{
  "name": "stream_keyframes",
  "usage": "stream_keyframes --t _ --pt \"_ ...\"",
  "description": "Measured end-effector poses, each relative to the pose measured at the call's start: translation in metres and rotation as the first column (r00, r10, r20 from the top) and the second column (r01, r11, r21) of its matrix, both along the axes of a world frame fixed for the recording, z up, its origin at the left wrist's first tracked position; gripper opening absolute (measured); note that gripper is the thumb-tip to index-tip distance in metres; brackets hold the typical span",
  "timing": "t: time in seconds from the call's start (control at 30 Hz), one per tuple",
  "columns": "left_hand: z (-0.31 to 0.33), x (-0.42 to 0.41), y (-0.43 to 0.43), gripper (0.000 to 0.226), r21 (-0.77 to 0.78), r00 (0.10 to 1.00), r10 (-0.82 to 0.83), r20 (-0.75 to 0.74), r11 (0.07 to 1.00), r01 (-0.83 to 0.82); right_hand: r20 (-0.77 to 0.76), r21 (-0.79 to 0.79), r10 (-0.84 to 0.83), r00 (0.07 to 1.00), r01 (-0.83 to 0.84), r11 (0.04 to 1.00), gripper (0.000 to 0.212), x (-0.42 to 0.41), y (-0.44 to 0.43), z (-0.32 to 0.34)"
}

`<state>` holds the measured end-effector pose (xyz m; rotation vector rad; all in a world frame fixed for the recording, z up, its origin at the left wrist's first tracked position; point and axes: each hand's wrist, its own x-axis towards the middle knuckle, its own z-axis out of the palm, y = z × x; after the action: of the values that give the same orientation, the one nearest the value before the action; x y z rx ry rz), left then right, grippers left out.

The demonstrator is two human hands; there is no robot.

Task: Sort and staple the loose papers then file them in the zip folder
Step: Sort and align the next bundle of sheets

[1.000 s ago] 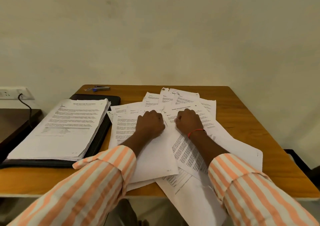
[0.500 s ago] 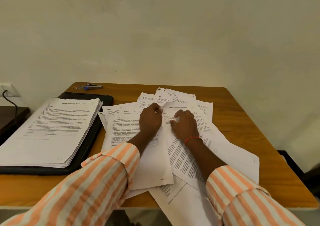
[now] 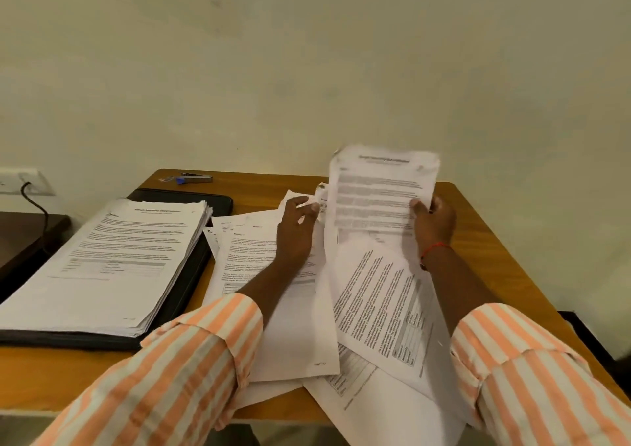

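One printed sheet (image 3: 379,193) raised off the desk (image 3: 485,244), upright and blurred, pinched at its right edge by the right grip (image 3: 433,222), thumb on the printed side. Below and in front of it, loose papers (image 3: 375,295) fanned over the desk's middle and right, overlapping, a few hanging past the near edge. Left grip (image 3: 295,230) over the far part of that spread, just left of the raised sheet, fingers curled at a sheet's edge; pinching or only touching, cannot tell. Red thread (image 3: 435,249) round the right wrist; orange-and-white striped sleeves (image 3: 191,360) on both arms.

To the left, just beside the spread, a thick stack (image 3: 112,261) of printed pages lying on the black zip folder (image 3: 182,292). Beyond the folder, at the desk's far left corner, a stapler (image 3: 196,178) with a blue part, lying flat. Past the desk's left edge, a dark side table (image 3: 24,237) and a wall socket (image 3: 20,181) with a black cable (image 3: 34,199) plugged in. Plain pale wall (image 3: 307,70) behind.
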<state>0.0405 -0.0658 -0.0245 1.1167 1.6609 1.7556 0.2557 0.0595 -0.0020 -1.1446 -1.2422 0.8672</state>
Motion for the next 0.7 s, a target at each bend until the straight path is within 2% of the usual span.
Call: stream_keyframes --t 0.07,0.1,0.2,0.27,0.33,0.37,0.4,0.47,0.53,0.63,0.7 --pt "-0.011 -0.001 -0.007 0.037 -0.05 0.992 -0.043 -0.118 0.998 0.038 -0.178 0.016 -0.129 0.976 0.134 0.991 0.001 -0.004 0.008 0.006" --pt "-0.012 -0.001 -0.01 0.04 -0.052 0.988 -0.06 -0.139 0.997 0.053 -0.22 0.008 -0.186 0.958 0.192 0.981 0.002 -0.007 0.012 0.012" --pt "-0.008 -0.002 -0.008 0.041 -0.05 0.998 -0.027 -0.054 0.998 0.025 -0.288 0.035 -0.314 0.905 0.337 0.941 0.004 -0.019 0.023 0.029" --pt "-0.01 -0.006 -0.006 0.038 -0.046 1.0 0.012 -0.008 0.999 -0.013 -0.355 0.033 -0.318 0.879 0.352 0.935 0.006 -0.029 0.026 0.04" --pt "-0.009 -0.008 -0.007 0.034 0.0 0.995 0.034 0.093 0.999 -0.034 -0.32 0.064 -0.268 0.909 0.303 0.951 0.008 -0.04 0.029 0.042" --pt "-0.006 -0.012 -0.008 0.035 0.037 0.977 0.056 0.206 0.997 -0.065 -0.272 0.073 -0.213 0.938 0.241 0.968 0.007 -0.045 0.029 0.039" --pt "0.0 -0.018 -0.008 0.037 0.065 0.942 0.076 0.328 0.993 -0.103 -0.243 0.068 -0.143 0.959 0.164 0.984 0.005 -0.049 0.028 0.034" --pt "0.015 -0.035 -0.008 0.047 0.077 0.863 0.071 0.501 0.989 -0.126 -0.253 0.043 -0.037 0.967 0.049 0.998 0.012 -0.053 0.023 0.024" --pt "0.03 -0.052 -0.008 0.057 0.062 0.816 -0.019 0.578 0.998 -0.021 -0.239 0.037 0.071 0.968 -0.065 0.997 0.016 -0.054 0.017 0.017" --pt "0.036 -0.069 -0.015 0.077 0.038 0.748 -0.238 0.62 0.961 0.274 -0.077 0.06 0.27 0.96 -0.266 0.962 0.011 -0.061 0.002 0.009" --pt "0.039 -0.072 -0.019 0.087 0.04 0.71 -0.355 0.608 0.907 0.419 -0.091 0.106 0.258 0.962 -0.249 0.963 0.006 -0.067 -0.004 0.01"
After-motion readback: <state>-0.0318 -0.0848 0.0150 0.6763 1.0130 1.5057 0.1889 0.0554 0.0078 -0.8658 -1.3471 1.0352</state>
